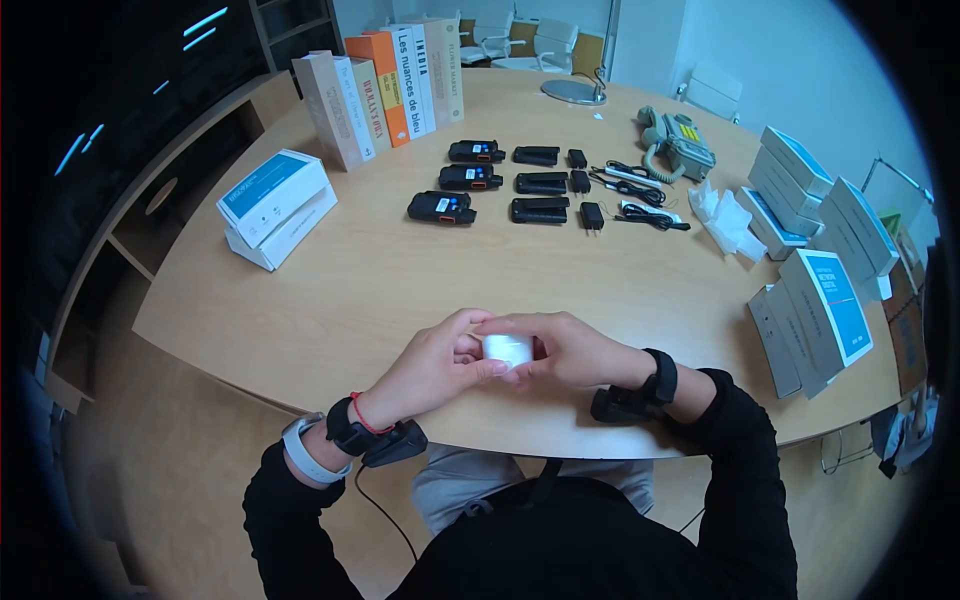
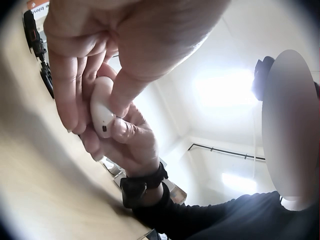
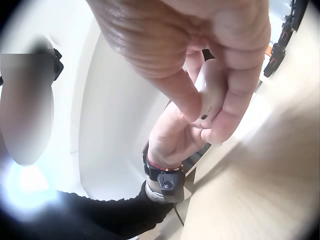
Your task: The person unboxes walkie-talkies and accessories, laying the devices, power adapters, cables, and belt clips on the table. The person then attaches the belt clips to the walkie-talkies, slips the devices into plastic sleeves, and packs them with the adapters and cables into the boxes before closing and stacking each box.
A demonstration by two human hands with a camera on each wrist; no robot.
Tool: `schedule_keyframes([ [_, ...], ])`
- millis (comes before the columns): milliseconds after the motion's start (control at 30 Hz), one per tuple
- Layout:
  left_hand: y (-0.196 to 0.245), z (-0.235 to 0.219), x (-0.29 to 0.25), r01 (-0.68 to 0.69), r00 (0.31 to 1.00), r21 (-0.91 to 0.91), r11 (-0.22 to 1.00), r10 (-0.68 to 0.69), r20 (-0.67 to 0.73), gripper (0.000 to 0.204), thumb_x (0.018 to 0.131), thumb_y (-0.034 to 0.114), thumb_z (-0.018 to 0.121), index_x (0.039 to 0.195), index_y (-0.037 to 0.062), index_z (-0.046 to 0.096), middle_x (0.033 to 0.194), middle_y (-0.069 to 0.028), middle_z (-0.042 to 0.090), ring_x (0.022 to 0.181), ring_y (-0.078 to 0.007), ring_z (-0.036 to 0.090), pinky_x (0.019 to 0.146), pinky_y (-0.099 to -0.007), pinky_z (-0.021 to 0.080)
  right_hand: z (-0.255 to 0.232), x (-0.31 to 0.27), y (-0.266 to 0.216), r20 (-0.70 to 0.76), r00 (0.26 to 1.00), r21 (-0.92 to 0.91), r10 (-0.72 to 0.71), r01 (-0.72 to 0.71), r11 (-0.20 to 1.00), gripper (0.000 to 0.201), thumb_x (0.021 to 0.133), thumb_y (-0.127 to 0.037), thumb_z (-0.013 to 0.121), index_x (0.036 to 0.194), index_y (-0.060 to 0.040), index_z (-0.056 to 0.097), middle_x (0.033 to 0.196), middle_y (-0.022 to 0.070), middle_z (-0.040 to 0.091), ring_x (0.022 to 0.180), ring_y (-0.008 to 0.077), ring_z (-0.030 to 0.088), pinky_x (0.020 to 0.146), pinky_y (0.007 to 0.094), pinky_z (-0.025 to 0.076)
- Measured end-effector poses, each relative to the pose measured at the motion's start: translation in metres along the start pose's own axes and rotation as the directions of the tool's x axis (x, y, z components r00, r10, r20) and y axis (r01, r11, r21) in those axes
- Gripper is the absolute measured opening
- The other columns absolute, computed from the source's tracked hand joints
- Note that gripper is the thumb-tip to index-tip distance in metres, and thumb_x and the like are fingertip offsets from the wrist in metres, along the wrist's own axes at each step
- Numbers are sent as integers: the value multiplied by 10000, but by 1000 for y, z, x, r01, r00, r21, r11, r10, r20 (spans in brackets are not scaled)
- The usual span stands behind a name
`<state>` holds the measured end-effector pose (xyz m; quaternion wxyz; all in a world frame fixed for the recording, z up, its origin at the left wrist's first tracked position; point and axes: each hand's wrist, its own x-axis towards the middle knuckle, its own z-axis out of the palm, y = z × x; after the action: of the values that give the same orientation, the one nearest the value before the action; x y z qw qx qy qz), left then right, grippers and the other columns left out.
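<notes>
A small, rounded white earbud case (image 1: 508,350) is held between both hands, over the near edge of the table. My left hand (image 1: 432,362) grips its left side, thumb along the near face. From the other side, my right hand (image 1: 585,350) holds it with fingers across the top and thumb beneath. Seen from the left wrist, the case (image 2: 102,107) looks closed and shows a small dark charging port at one end. The right wrist view shows the same port and a row of tiny holes on the case (image 3: 212,87).
Three black handheld radios (image 1: 470,178), three black flat pieces (image 1: 540,184), small power adapters (image 1: 592,216) and cables (image 1: 650,216) lie mid-table. Books (image 1: 385,90) and white-blue boxes (image 1: 275,205) stand left; a desk phone (image 1: 685,145), crumpled plastic (image 1: 728,222) and more boxes (image 1: 815,310) sit right.
</notes>
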<state>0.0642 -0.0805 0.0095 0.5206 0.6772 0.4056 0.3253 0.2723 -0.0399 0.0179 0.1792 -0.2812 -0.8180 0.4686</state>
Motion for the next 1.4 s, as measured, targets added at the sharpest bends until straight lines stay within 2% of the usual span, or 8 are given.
schedule_keyframes([
  [133, 8, -6, -4, -5, 999, 271, 963, -6, 40, 374, 878, 179, 616, 1178, 6, 478, 827, -103, 661, 747, -137, 630, 704, -263, 497, -24, -38, 6, -88, 979, -209, -183, 162, 964, 543, 750, -21, 705, 1252, -141, 538, 1106, 67, 605, 822, 135, 569, 690, 273, 474],
  [333, 0, -14, -8, -40, 998, 336, 941, 23, 57, 232, 864, 126, 624, 1042, -15, 579, 818, -58, 645, 717, -72, 582, 666, -227, 474, -25, -185, -25, 238, 924, 135, 298, -336, 932, 483, 763, 10, 687, 1222, -79, 562, 1057, 72, 612, 900, 163, 598, 806, 306, 514],
  [400, -4, -13, -8, -33, 999, 349, 936, 19, 42, 216, 859, 105, 618, 1035, -16, 585, 805, -41, 636, 719, -64, 577, 658, -217, 472, 9, -235, 0, 297, 712, 321, 637, -702, 635, 457, 792, 29, 642, 1229, -74, 552, 922, 62, 626, 753, 125, 591, 686, 261, 509],
  [600, -9, -5, -4, -9, 999, 371, 929, -9, 47, 222, 846, 94, 621, 1040, -10, 592, 772, -37, 624, 678, -75, 568, 643, -214, 471, 104, -337, 96, 121, 360, 416, 925, -864, 282, 428, 794, -30, 568, 1219, -10, 526, 825, 62, 640, 621, 105, 564, 595, 237, 475],
  [800, -8, 1, -5, -19, 999, 396, 918, 4, 38, 245, 832, 99, 640, 1051, -1, 597, 735, -40, 618, 647, -82, 553, 612, -217, 459, 135, -317, 143, 159, 612, 781, 775, -558, 280, 125, 813, 27, 548, 912, -49, 552, 687, -18, 546, 599, 74, 538, 572, 202, 460],
  [1067, -9, -5, -6, 37, 999, 372, 927, -26, -34, 257, 828, 81, 640, 1068, 1, 593, 728, -34, 610, 645, -80, 545, 610, -215, 455, 152, -289, 115, -116, 389, 993, 914, 43, 108, 136, 796, 46, 504, 821, -87, 495, 718, -2, 532, 589, 107, 509, 525, 244, 413],
  [1333, -9, -11, -1, 3, 999, 417, 909, -18, 33, 239, 869, 45, 591, 1100, -7, 558, 774, -23, 594, 716, -79, 568, 648, -206, 475, 176, -286, 158, -239, 452, 952, 859, -62, 298, 126, 784, 39, 514, 831, -76, 494, 658, -26, 457, 525, 93, 435, 482, 243, 380],
  [1400, -12, -13, -1, -1, 999, 424, 906, -14, 33, 235, 869, 45, 591, 1095, -8, 559, 772, -26, 595, 711, -81, 569, 650, -208, 475, 171, -282, 157, -256, 489, 724, 834, -474, 500, 54, 810, -27, 569, 859, -43, 556, 738, 11, 562, 643, 103, 520, 563, 265, 431],
])
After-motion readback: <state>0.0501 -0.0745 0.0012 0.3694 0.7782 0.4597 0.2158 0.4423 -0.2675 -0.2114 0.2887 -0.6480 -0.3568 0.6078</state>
